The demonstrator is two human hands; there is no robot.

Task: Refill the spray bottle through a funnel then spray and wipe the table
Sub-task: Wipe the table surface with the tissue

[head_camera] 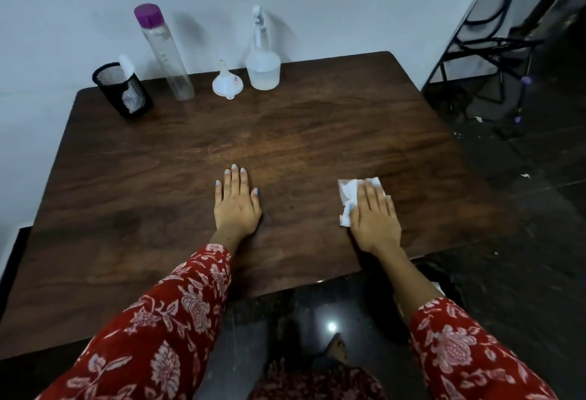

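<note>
Fingers point(369, 192) of my right hand point(374, 215) lie straight and flat on top of a white tissue point(348, 192), pressing it against the wooden table point(158, 193) near its right front corner. The tissue is crumpled and pokes out past my fingertips and along the thumb side, so most of it sits under my palm. My left hand point(236, 201) rests flat on the bare wood well to the left of it, fingers stretched out and close together, thumb out to the side, gripping nothing. Both of my sleeves point(177, 314) are red with a pale flower print.

Along the far edge of the table, by the white wall point(348, 3), stands the spray bottle point(262, 60), upright, with its white trigger head on and a pale liquid in its lower part. Just beside it on the left, a small white funnel point(226, 82) sits mouth-down on the wood with its spout pointing up. Further left a tall clear bottle point(165, 51) with a purple cap stands upright. At the far left corner is a black mesh holder point(122, 90) with something white tucked inside. Dark floor tiles point(523, 241) show to the right of the table.
</note>
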